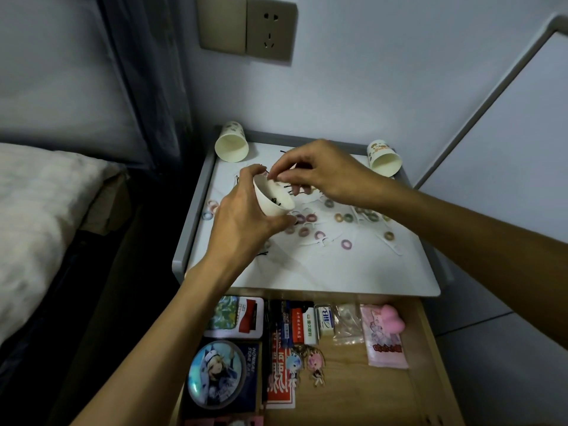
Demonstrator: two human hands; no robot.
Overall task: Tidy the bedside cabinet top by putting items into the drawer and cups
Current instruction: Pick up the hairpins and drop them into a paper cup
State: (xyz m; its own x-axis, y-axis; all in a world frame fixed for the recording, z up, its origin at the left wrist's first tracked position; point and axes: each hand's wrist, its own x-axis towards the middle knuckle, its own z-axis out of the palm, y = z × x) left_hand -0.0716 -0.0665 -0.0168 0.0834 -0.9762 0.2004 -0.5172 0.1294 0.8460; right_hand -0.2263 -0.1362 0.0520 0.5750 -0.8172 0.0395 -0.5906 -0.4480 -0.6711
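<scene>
White cabinet top (307, 272) with a grey raised rim stands against the wall, a bed (37, 210) to its left and a socket (267, 29) above. Over its far-left part the left hand (242, 222) grips a plain white paper cup (272, 198), fingers curled round its wall, mouth tilted to the right. Black hairpins (276, 200) lie inside. The right hand (319, 170) sits at the cup's rim, thumb and forefinger pinching a thin black hairpin (285, 187), the other fingers loosely curled. Small coloured hair ties (346, 243) are scattered across the top, with a loose pin (261, 254) near the left edge. Two printed cups lie on their sides, one far left (232, 142) and one far right (384, 162). Nearest, the wooden drawer (368, 388) stands open, holding cards, keychains and packets.
</scene>
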